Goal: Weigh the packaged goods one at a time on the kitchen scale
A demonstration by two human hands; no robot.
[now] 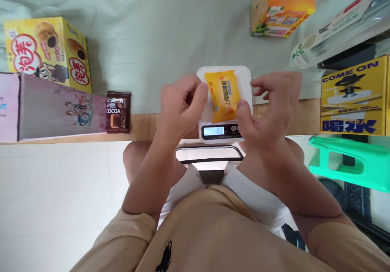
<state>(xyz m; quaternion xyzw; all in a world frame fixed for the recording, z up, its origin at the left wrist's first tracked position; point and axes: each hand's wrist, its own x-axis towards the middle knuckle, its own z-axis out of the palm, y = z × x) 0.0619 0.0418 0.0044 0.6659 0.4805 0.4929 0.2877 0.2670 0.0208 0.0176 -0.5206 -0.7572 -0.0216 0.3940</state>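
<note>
A yellow snack packet (224, 96) lies on a white kitchen scale (224, 105) at the table's near edge; the scale's display (213, 130) is lit. My left hand (183, 103) sits at the packet's left side, its thumb and curled fingers touching the wrapper's edge. At the packet's right side is my right hand (271, 105), with the thumb against the lower right corner and the other fingers spread apart above the scale. Neither hand has lifted the packet.
A brown cocoa packet (118, 112) lies to the left beside a long pink box (51, 107) and a yellow snack box (48, 52). An orange box (282, 6) stands behind, a yellow carton (353, 97) at right. A green plastic stool (350, 162) is below right.
</note>
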